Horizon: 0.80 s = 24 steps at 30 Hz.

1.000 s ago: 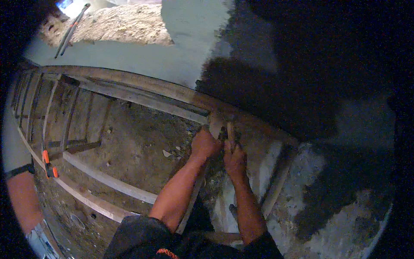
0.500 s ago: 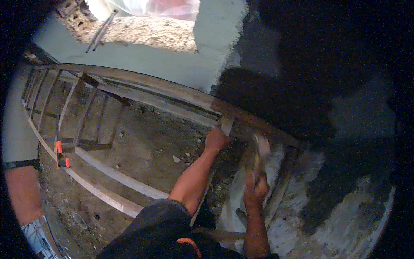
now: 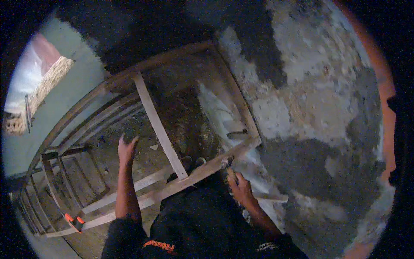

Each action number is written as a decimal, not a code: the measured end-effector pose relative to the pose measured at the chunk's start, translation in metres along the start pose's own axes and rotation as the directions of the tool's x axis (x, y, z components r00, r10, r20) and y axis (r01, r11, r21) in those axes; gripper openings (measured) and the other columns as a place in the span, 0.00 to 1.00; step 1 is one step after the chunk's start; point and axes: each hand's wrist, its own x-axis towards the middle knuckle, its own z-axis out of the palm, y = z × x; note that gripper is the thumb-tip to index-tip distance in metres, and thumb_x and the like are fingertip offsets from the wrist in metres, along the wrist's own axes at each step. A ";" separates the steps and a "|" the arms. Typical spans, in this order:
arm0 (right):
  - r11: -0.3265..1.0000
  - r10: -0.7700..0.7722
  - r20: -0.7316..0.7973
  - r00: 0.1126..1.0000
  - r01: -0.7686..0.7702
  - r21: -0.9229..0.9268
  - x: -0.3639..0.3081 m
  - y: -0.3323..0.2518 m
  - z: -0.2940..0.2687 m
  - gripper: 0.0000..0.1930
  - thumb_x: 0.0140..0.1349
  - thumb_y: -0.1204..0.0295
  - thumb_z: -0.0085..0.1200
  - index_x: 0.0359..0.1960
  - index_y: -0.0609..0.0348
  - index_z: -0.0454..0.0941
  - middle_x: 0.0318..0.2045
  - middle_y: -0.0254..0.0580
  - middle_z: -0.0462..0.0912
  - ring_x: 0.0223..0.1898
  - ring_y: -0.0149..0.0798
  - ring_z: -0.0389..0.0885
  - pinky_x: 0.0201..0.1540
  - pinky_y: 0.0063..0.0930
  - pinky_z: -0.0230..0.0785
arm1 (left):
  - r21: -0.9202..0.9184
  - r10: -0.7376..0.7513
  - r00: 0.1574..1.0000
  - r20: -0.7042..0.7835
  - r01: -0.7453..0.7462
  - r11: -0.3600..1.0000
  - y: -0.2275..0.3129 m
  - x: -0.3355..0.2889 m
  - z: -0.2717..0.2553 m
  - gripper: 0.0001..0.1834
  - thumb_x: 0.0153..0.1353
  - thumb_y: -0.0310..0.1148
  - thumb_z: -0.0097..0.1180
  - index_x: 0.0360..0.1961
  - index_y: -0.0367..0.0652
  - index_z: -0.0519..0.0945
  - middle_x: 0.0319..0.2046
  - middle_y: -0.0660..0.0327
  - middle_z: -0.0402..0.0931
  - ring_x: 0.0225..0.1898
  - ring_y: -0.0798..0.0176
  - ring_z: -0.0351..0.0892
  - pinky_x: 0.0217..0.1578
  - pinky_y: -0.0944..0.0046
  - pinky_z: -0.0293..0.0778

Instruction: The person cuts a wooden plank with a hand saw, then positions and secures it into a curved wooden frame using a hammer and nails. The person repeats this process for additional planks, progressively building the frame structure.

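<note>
I look down at a rough wooden frame [image 3: 206, 171] of nailed planks over a dirt floor. My right hand [image 3: 240, 188] is shut on the wooden handle of a hammer [image 3: 227, 163]. Its head sits close to the near plank where that plank meets the frame's right rail. My left hand [image 3: 127, 149] is lifted over the left part of the frame with its fingers loosely spread. It holds nothing that I can make out and touches no plank. A pale cross plank [image 3: 158, 127] runs away from me between the two hands.
A patchy grey plastered wall [image 3: 327, 112] fills the right side. A crumpled white sheet [image 3: 217, 113] lies under the frame. An orange-handled clamp [image 3: 73, 220] grips the lower left rail. A bright opening [image 3: 32, 84] shows at far left. My shoes [image 3: 190, 162] stand below the near plank.
The view has swung round and down. My right hand has come down with the hammer to the near plank. My left hand has let go of the frame and hangs free.
</note>
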 end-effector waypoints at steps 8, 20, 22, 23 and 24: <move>0.676 -0.557 0.150 0.817 0.551 -0.490 0.031 0.029 -0.003 0.16 0.63 0.61 0.61 0.46 0.58 0.83 0.40 0.44 0.85 0.44 0.53 0.81 0.51 0.48 0.70 | 0.654 0.121 0.954 -0.274 0.093 0.750 -0.070 -0.194 -0.074 0.29 0.65 0.49 0.58 0.58 0.38 0.77 0.62 0.46 0.73 0.68 0.45 0.66 0.69 0.41 0.52; 0.551 -0.791 -0.073 0.607 0.656 -0.516 0.060 -0.009 0.152 0.14 0.55 0.66 0.59 0.44 0.47 0.83 0.44 0.39 0.79 0.55 0.48 0.75 0.61 0.58 0.61 | 0.728 0.048 0.996 -0.076 0.023 0.685 -0.096 -0.198 -0.091 0.40 0.64 0.70 0.44 0.62 0.49 0.78 0.68 0.55 0.68 0.71 0.49 0.60 0.69 0.36 0.43; 0.538 -0.817 -0.151 0.557 0.640 -0.549 0.052 -0.010 0.158 0.13 0.55 0.66 0.60 0.44 0.47 0.83 0.46 0.38 0.80 0.57 0.48 0.74 0.63 0.62 0.58 | 0.812 0.026 0.999 -0.031 0.010 0.584 -0.109 -0.190 -0.095 0.41 0.64 0.73 0.39 0.62 0.53 0.78 0.68 0.58 0.67 0.71 0.51 0.59 0.69 0.34 0.41; 0.596 -0.782 -0.191 0.593 0.622 -0.508 0.046 -0.013 0.158 0.14 0.55 0.67 0.60 0.44 0.48 0.83 0.48 0.39 0.79 0.57 0.49 0.74 0.64 0.62 0.58 | 0.811 0.041 0.999 0.011 -0.033 0.584 -0.114 -0.183 -0.098 0.42 0.63 0.74 0.39 0.62 0.53 0.78 0.68 0.58 0.67 0.71 0.52 0.59 0.69 0.33 0.41; 0.633 -0.767 -0.289 0.573 0.602 -0.487 0.039 -0.009 0.156 0.14 0.55 0.67 0.61 0.44 0.49 0.83 0.50 0.40 0.79 0.57 0.49 0.74 0.64 0.61 0.58 | 0.808 0.070 0.996 0.051 -0.082 0.584 -0.126 -0.179 -0.095 0.42 0.63 0.74 0.39 0.62 0.54 0.77 0.68 0.58 0.68 0.71 0.53 0.59 0.69 0.33 0.40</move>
